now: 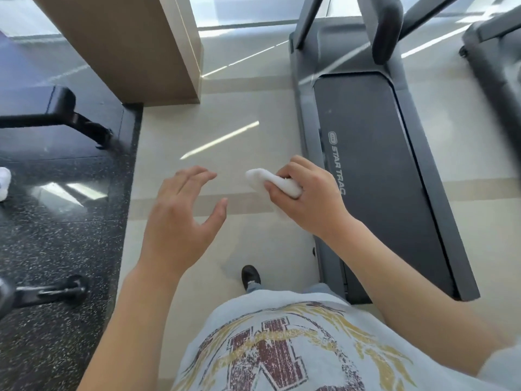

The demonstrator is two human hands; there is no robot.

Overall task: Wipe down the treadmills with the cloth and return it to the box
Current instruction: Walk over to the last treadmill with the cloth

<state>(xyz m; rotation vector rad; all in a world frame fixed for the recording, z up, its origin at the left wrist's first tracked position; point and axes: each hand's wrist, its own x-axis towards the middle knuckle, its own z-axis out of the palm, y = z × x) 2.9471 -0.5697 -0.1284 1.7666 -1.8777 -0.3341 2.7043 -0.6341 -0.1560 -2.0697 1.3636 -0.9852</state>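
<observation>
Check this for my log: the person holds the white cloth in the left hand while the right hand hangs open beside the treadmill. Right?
Hands are swapped. The head view shows the right hand gripping the white cloth beside the treadmill; the left hand is open.

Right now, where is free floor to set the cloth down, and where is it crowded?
The pale floor is bare between the wooden column, the dark mat and the treadmill, in front of both hands. The treadmill belt also lies bare. The dark mat is crowded by a bench leg. The right hand grips the cloth; the left hand is empty.
</observation>
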